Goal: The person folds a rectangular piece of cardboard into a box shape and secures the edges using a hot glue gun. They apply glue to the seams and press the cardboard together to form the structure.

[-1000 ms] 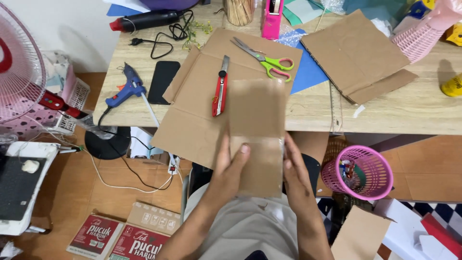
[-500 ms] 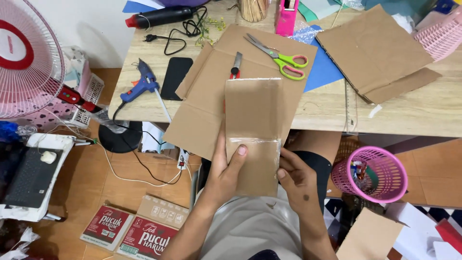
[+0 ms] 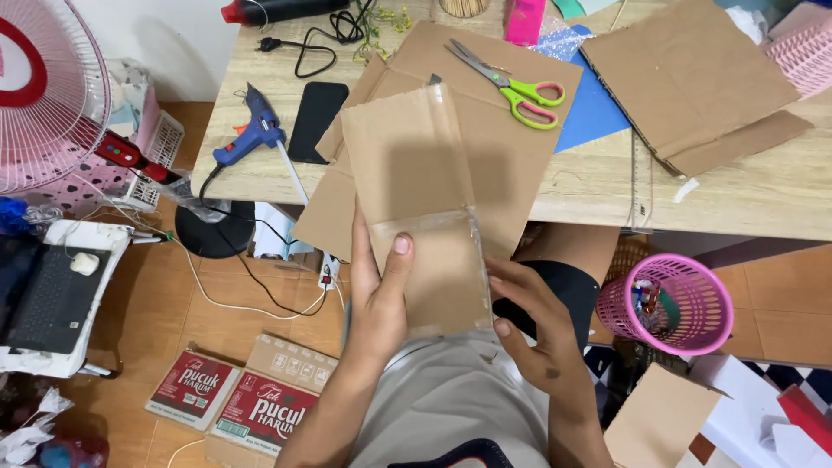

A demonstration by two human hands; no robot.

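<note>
Cardboard piece (image 3: 420,191): brown, taped seam across; left hand (image 3: 379,299) grip clamped on it, right hand (image 3: 533,325) steadying edge.

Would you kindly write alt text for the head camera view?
Two bare hands, left hand and right hand, hold a taped cardboard piece upright over the lap, before a wooden table with green-handled scissors and a blue glue gun.

Home craft corner: glue gun (image 3: 251,130), scissors (image 3: 511,80), fan (image 3: 43,95), tiled floor (image 3: 173,303).
</note>
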